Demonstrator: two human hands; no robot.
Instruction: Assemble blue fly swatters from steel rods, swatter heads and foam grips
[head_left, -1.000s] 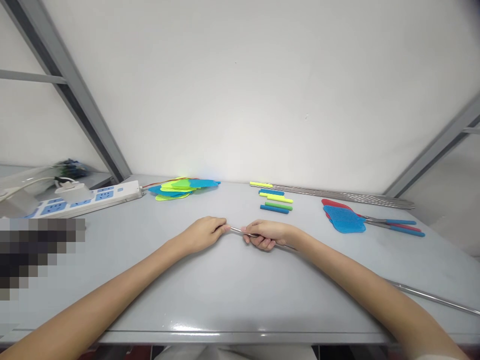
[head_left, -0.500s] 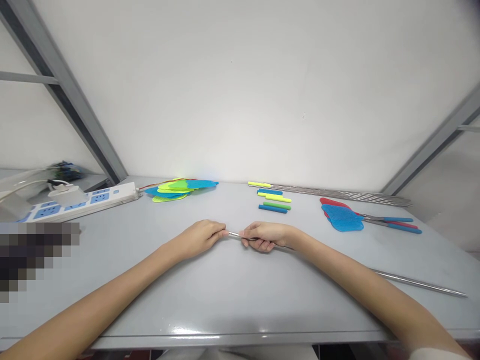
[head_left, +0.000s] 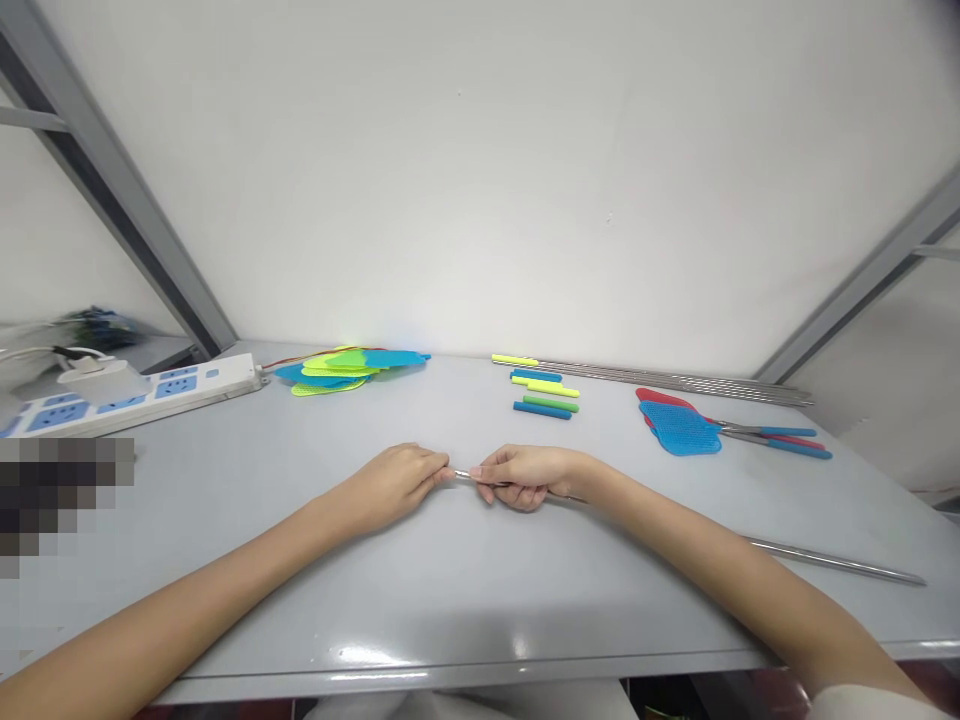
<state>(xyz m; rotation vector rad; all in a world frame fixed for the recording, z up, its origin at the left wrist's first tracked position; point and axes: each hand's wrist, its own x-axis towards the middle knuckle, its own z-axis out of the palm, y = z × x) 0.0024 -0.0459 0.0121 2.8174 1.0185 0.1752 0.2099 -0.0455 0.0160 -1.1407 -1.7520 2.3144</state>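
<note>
A thin metal rod (head_left: 463, 475) lies crosswise between my hands, low over the table. My left hand (head_left: 397, 485) is closed with thumb and fingers together on its left end, and that tip is hidden inside the fingers. Just to the right, my right hand (head_left: 525, 478) wraps round the same rod, thumb pressed along it. A short shiny stretch shows between the two hands. Past my right wrist the rod runs under the forearm, and a thicker metal tube (head_left: 840, 563) comes out on the other side; my arm hides whether they join.
Blue, yellow and green fly swatter heads (head_left: 352, 368) are piled at the back left, beside a white power strip (head_left: 225, 375). Several coloured grip sleeves (head_left: 551, 388) lie mid-back, before a bundle of metal rods (head_left: 675, 381). Swatters with handles (head_left: 686, 430) rest at right.
My right hand has slid slightly left along the rod, so the bare stretch between my hands is shorter. The camera view has shifted a little.
</note>
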